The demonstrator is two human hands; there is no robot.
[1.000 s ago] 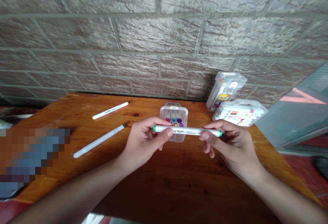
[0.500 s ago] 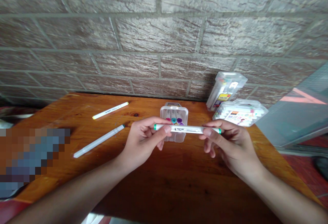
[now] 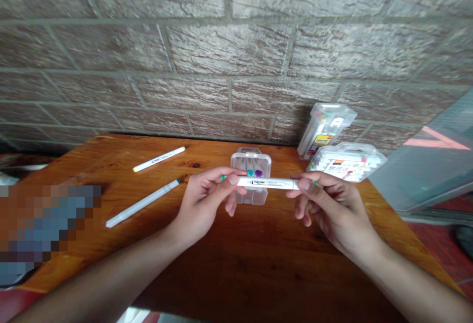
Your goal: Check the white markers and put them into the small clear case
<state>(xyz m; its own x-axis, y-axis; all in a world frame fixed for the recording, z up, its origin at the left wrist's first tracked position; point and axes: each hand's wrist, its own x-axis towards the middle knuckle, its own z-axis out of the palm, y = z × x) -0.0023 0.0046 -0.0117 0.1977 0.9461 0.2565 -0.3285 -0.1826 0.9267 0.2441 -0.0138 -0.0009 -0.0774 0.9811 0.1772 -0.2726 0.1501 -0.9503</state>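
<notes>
A white marker with green ends [image 3: 268, 183] is held level above the wooden table [image 3: 240, 259]. My left hand [image 3: 207, 202] pinches its left end between thumb and forefinger. My right hand [image 3: 328, 209] pinches its right end in the same way. Just behind the marker stands a small open clear box [image 3: 251, 165] with several coloured markers upright in it.
Two white markers lie on the table's left: one with a yellow tip [image 3: 158, 159] and one with a dark tip [image 3: 142, 203]. Two closed clear marker cases [image 3: 345, 162] sit at the back right against the brick wall [image 3: 221, 52]. A blurred patch [image 3: 48, 229] covers the left edge.
Both hands have slid a little inward along the marker, so their fingers now cover more of its green ends. The marker has risen slightly.
</notes>
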